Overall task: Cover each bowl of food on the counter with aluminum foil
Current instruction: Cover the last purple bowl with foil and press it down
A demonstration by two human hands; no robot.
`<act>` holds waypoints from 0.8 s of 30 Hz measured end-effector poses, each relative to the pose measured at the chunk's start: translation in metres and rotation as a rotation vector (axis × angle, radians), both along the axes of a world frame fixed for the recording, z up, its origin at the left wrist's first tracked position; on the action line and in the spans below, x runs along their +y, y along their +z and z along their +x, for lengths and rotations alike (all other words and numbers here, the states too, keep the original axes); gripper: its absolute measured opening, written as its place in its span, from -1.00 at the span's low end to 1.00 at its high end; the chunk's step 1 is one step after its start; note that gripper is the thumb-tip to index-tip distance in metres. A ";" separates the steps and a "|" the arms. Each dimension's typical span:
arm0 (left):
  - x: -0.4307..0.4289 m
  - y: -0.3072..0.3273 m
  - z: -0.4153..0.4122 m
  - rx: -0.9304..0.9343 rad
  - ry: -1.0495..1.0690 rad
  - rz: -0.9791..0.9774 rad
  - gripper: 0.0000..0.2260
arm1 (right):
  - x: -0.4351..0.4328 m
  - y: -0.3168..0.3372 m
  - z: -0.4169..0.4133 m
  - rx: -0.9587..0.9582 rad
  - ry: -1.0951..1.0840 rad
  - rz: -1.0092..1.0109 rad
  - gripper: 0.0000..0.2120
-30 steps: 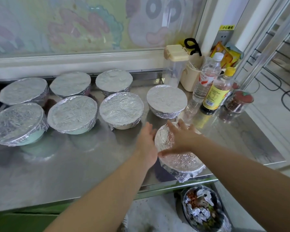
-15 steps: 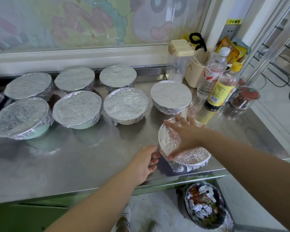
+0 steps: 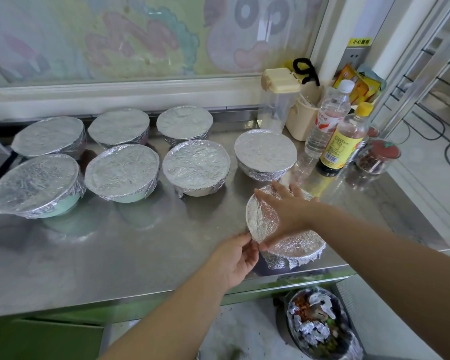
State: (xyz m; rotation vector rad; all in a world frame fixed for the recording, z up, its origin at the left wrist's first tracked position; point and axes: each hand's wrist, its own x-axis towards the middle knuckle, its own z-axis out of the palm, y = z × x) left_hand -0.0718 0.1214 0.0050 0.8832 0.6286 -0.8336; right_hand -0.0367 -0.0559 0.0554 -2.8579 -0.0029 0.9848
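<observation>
Several foil-covered bowls stand on the steel counter (image 3: 146, 250). The nearest foil-covered bowl (image 3: 296, 249) sits by the front edge at the right. My right hand (image 3: 283, 211) lies flat on its foil top with fingers spread. My left hand (image 3: 238, 258) touches the foil at the bowl's left rim, fingers lightly curled against the side. Another covered bowl (image 3: 265, 154) stands just behind it, and the other covered bowls fill two rows to the left, among them a green bowl (image 3: 37, 187) at the far left.
Two bottles (image 3: 344, 141), a clear container with a cream lid (image 3: 278, 100), a cream cup and a small jar (image 3: 378, 157) crowd the back right corner. A bin with foil scraps (image 3: 320, 326) sits on the floor below the counter's front edge.
My left hand dropped from beside the bowl's top to the lower left rim and now touches the foil there. My right hand stays flat on the foil top.
</observation>
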 end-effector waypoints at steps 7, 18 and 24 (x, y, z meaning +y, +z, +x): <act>0.002 0.002 -0.001 -0.337 -0.175 0.342 -0.88 | 0.000 -0.001 0.000 0.002 0.003 -0.006 0.33; 0.017 0.006 0.012 -0.987 -0.681 0.920 -0.97 | -0.001 -0.004 0.001 0.008 0.010 -0.009 0.34; 0.020 0.000 0.027 -1.150 -0.775 0.981 -0.88 | -0.001 -0.003 0.001 0.001 0.013 -0.002 0.34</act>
